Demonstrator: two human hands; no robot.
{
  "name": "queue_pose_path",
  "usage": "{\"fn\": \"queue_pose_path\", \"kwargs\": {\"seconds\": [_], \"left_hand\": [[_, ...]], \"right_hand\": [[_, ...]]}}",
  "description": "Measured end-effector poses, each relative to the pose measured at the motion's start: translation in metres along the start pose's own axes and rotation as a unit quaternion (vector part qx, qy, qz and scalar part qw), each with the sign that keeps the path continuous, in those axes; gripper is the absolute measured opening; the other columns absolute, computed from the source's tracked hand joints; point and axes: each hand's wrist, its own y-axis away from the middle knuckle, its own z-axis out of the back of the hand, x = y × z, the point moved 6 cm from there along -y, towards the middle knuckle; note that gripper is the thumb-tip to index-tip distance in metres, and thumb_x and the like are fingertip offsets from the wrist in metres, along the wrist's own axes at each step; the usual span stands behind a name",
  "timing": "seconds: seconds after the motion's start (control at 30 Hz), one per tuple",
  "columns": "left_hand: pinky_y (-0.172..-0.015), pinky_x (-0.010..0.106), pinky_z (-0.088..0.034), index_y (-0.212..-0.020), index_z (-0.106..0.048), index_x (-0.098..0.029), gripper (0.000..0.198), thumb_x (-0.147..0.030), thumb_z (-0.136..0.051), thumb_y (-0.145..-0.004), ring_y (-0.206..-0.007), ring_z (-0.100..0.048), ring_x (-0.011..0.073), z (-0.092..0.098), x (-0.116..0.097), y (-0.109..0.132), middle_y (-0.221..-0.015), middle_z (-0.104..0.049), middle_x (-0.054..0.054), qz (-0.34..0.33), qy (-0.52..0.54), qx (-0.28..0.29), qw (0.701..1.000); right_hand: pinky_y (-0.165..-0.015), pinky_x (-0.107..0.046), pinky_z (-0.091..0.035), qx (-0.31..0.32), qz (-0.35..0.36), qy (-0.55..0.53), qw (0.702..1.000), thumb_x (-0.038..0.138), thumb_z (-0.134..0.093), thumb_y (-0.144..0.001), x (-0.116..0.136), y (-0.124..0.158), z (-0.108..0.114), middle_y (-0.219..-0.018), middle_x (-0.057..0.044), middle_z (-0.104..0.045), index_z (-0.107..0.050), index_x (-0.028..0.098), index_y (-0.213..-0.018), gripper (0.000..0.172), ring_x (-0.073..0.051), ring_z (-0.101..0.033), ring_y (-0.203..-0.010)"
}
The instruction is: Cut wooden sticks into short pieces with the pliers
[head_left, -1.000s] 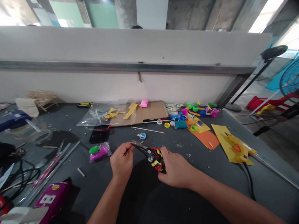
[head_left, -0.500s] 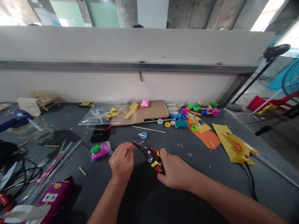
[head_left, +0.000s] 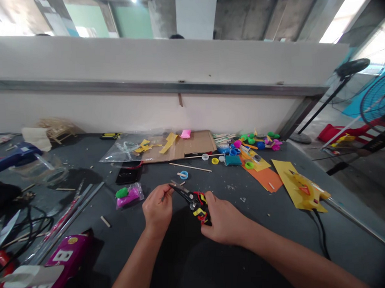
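My right hand (head_left: 227,221) is wrapped round the red, yellow and black handles of a pair of garden snips (head_left: 193,203). Their long dark blades point up and left, slightly parted, with the tips right beside the fingertips of my left hand (head_left: 157,209). That hand is closed in a pinch; a thin dark bit shows by its fingers, but what it grips is too small to make out. Just beyond the blade tips lies a blue ring (head_left: 183,175) with a short wooden piece across it.
Left of my hands are a bagged pink and green clay pack (head_left: 130,195), a black phone-like slab (head_left: 128,173) and a purple tool (head_left: 61,267). Behind lies cardboard (head_left: 195,147). To the right are orange paper (head_left: 265,179) and a yellow glue gun (head_left: 306,189).
The snips' blades, together before, now stand slightly apart near my left fingertips. Both hands stay in nearly the same place; the whole view has shifted a little.
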Motion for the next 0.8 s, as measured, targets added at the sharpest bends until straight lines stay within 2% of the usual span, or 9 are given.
{"fn": "queue_pose_path", "kwargs": {"seconds": [0.57,0.8], "left_hand": [[-0.059,0.020,-0.045,-0.076,-0.064,-0.021,0.015,-0.024,-0.050,-0.081,-0.060,-0.062,0.0132,-0.0022,-0.0006,-0.0019,-0.067,-0.067,-0.001,0.019,0.000,0.025,0.999],[-0.057,0.020,-0.044,-0.076,-0.064,-0.021,0.016,-0.025,-0.050,-0.081,-0.059,-0.061,0.0131,-0.0045,0.0004,-0.0018,-0.066,-0.067,-0.001,0.023,0.013,0.040,0.999]], "right_hand": [[-0.054,-0.026,-0.029,0.056,-0.009,-0.054,0.997,0.033,-0.051,-0.070,0.0019,0.0023,-0.0004,-0.084,-0.006,-0.058,-0.034,0.018,-0.098,0.035,-0.020,-0.056,-0.069],[-0.054,-0.026,-0.028,0.056,0.003,-0.081,0.995,0.032,-0.050,-0.070,0.0001,0.0034,-0.0014,-0.079,-0.005,-0.058,-0.034,0.019,-0.095,0.033,-0.019,-0.056,-0.068]]}}
